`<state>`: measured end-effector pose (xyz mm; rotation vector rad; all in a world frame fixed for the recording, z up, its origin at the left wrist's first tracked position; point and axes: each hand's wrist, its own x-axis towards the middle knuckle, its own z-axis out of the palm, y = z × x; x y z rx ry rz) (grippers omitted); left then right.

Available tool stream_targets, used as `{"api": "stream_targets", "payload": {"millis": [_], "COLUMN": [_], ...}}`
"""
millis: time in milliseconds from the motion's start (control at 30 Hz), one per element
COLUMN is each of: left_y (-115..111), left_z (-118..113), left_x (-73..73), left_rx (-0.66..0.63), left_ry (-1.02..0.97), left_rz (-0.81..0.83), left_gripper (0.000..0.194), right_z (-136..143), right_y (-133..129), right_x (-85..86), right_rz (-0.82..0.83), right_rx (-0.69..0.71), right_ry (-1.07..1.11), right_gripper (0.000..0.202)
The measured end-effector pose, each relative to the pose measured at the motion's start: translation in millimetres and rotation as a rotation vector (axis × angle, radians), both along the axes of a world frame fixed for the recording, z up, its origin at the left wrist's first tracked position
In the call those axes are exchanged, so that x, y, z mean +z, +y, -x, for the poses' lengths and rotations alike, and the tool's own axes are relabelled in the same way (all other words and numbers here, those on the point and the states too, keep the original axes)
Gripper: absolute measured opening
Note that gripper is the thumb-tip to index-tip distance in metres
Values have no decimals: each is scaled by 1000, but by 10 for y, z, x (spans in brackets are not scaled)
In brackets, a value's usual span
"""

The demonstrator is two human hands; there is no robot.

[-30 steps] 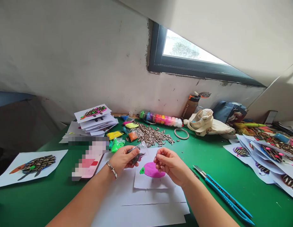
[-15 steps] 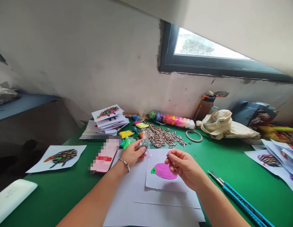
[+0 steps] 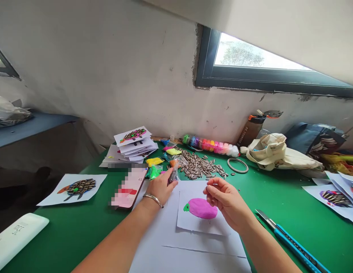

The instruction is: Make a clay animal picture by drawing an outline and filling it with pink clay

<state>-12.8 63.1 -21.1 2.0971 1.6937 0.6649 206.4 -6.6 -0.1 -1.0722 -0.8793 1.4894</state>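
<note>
My left hand (image 3: 161, 188) reaches to the packets at the back of the white paper, its thumb and fingers closed around a small clear bag (image 3: 173, 175) with something dark in it. My right hand (image 3: 223, 195) hovers over the picture card with thumb and forefinger pinched on a tiny dark piece (image 3: 207, 188), its kind too small to tell. Below it lies the white card (image 3: 188, 224), bearing a flat magenta oval (image 3: 203, 209) with a green head (image 3: 186, 207) and drawn legs. Larger white sheets (image 3: 176, 258) lie underneath.
Sunflower seeds (image 3: 196, 165) lie heaped behind the hands, beside yellow (image 3: 154, 162) and green packets (image 3: 156, 171). A phone (image 3: 132, 187) and seed-covered picture (image 3: 79, 188) are left. A utility knife (image 3: 290, 240), its blade showing, lies right. A bottle (image 3: 250, 131) stands behind.
My left hand has lowered the clear bag slightly, toward the other packets. The right hand keeps its pinch above the card. The view has shifted slightly left.
</note>
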Motion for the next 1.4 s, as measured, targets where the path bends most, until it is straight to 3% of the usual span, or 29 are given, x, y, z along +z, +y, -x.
{"api": "stream_targets", "payload": {"millis": [200,367,567,667,767,867,967,1033,1167,1400], "left_y": [38,15,32,3,-126,-309,-458,-521,-581,-541], "left_z": [9,45,144,135,24,-169,-339,-396,-408,-382], "left_x": [-12,89,177,202,239,253,245,252,331,393], "left_rx": [-11,24,106,86,-66,-233,-276,-297,-314,-299], "left_ry": [78,146,236,165,-52,-389,-801,-983,-1102,-1098], "left_rz": [-28,-53,-143,-264,-345,13,491,685,829,857], "left_gripper": [52,61,54,49,42,40,51,51,45,38], "right_z": [-5,-3,8,15,21,48,105,155,256,286], "right_y": [8,30,21,12,9,-6,-53,-99,-174,-182], "right_x": [3,-13,8,7,-16,-23,5,27,28,63], "right_rz": [-21,-34,-39,-24,-32,-78,-207,-347,-549,-579], "right_rx": [33,3,15,42,62,58,44,16,-57,-88], "right_ry": [-101,-149,-130,-121,-154,-226,-341,-458,-620,-775], "right_gripper": [30,29,26,28,27,27,24,19,10,19]}}
